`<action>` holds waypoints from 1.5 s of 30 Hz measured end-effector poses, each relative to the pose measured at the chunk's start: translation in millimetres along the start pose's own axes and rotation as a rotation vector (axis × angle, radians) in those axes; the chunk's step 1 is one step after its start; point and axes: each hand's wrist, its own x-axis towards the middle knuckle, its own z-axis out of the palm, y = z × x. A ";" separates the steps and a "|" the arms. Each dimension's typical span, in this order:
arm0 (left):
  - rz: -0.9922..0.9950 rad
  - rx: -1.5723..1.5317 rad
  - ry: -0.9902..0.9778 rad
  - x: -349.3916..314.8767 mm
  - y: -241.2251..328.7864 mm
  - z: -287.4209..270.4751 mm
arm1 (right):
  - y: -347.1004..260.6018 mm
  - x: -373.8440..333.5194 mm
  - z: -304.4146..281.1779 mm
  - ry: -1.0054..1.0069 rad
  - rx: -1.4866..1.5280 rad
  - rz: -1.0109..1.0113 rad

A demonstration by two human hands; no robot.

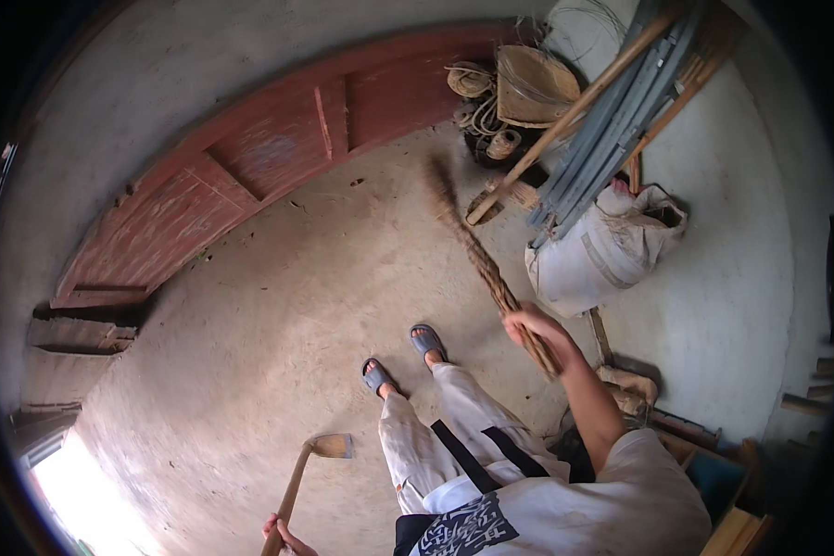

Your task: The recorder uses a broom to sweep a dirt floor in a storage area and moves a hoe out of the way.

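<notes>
My right hand [535, 331] is wrapped round the lower part of a long, braided brown fibre bundle [493, 276]. The bundle slants up and to the left, and its frayed far end is blurred. Low in the picture at the left, my left hand [287, 536] grips the wooden handle of a hoe [293, 484]. The hoe's head, with a greyish edge, is uppermost, close to the floor by my left leg; I cannot tell whether it touches. Part of the left hand and the handle's lower end are cut off by the picture's edge.
A red wooden panel [278, 139] leans along the far wall. At the far right are a woven basket [533, 83], coiled rope [473, 82], grey poles [602, 130], a wooden pole [565, 120] and a white sack [588, 264]. Wooden pieces [732, 533] lie at the near right.
</notes>
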 end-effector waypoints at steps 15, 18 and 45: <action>-0.135 -0.059 0.112 -14.1 22.3 39.5 | -72.0 111.0 -43.7 0.266 -0.543 0.123; -0.139 -0.083 0.133 -2.5 17.4 57.9 | -88.3 199.4 -27.4 0.112 -0.036 -0.201; -0.347 -0.186 0.350 -39.9 3.9 -60.9 | 7.4 201.3 267.6 -0.007 -1.332 -0.202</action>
